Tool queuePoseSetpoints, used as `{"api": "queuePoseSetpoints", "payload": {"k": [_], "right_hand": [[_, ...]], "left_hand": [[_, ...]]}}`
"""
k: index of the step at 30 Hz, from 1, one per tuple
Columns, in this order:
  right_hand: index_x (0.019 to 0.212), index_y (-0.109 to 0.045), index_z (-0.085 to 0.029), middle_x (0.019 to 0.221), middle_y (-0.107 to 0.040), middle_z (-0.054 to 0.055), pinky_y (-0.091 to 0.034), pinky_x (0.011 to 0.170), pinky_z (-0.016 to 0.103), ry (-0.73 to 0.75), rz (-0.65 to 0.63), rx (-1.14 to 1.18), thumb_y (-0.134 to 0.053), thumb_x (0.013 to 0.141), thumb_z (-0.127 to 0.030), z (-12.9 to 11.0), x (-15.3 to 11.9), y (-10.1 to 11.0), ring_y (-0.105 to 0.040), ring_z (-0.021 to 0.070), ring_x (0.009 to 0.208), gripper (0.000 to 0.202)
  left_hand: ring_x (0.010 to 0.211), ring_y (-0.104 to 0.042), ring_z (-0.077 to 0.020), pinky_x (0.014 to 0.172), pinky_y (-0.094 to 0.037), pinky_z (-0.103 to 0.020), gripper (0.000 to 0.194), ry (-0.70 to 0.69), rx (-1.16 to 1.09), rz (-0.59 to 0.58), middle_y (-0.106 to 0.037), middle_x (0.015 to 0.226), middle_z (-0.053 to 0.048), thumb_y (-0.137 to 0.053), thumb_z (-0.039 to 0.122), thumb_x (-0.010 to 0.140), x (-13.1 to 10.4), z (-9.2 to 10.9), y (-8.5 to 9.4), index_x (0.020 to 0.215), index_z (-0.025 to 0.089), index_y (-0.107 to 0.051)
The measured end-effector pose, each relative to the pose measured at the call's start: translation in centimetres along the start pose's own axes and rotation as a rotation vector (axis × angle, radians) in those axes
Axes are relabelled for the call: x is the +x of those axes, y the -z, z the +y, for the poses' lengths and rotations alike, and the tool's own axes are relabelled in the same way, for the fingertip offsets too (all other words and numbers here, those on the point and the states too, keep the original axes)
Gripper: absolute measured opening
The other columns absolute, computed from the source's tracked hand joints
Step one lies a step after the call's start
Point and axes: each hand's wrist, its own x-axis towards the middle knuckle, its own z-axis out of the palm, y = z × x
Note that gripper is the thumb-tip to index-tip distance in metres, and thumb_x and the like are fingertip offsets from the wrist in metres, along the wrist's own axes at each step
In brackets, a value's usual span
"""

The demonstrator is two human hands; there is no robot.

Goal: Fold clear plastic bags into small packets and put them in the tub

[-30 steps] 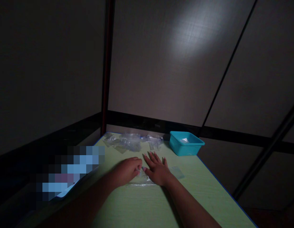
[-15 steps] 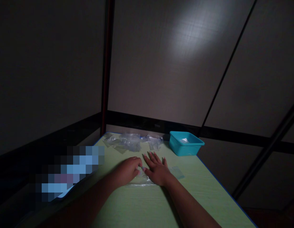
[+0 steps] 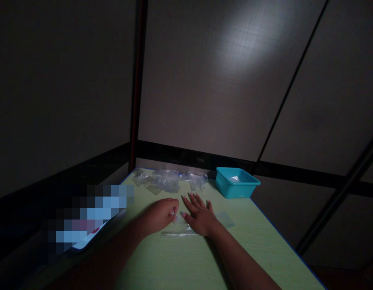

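A clear plastic bag (image 3: 182, 233) lies flat on the pale green table (image 3: 162, 266). Across it rests my right hand (image 3: 200, 216), palm down with the fingers spread, pressing on the plastic. My left hand (image 3: 165, 213) is at the bag's left part, its fingers curled in and the thumb against them. Whatever the left fingers pinch, if anything, is too small to make out. A narrow gap separates the left fingers from the right thumb.
More crumpled clear plastic bags (image 3: 165, 180) lie along the table's far edge. A turquoise plastic basket (image 3: 237, 190) stands at the back right with something pale inside. To the left is a white-edged object (image 3: 83, 243), mostly blurred out. Dark panelled walls (image 3: 198, 88) rise behind the table.
My left fingers have drawn slightly away from the right thumb and curled more tightly. The right hand stays flat on the bag.
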Motion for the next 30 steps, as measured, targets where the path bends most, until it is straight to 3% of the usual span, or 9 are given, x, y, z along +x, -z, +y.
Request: {"api": "queuePoseSetpoints", "payload": {"k": [21, 30], "right_hand": [[0.137, -0.001, -0.04, 0.147, 0.003, -0.004, 0.002, 0.1, 0.058, -0.003, -0.002, 0.01, -0.022, 0.085, -0.059, 0.15, 0.11, -0.17, 0.007, 0.0223, 0.133, 0.059], [0.136, -0.001, -0.04, 0.147, 0.004, -0.004, 0.001, 0.1, 0.058, 0.001, -0.008, 0.005, -0.022, 0.085, -0.059, 0.08, 0.06, -0.06, 0.007, 0.0222, 0.133, 0.059]], "left_hand": [[0.064, -0.048, -0.0126, 0.054, -0.027, -0.021, 0.007, 0.055, -0.009, -0.01, -0.053, 0.068, 0.004, -0.052, 0.019, 0.07, -0.19, -0.33, 0.47, 0.072, 0.02, -0.045], [0.065, -0.05, -0.0139, 0.056, -0.03, -0.021, 0.019, 0.073, -0.051, 0.002, -0.055, 0.07, 0.004, -0.051, 0.025, 0.074, -0.05, -0.74, -0.06, 0.092, 0.024, -0.052]]}}
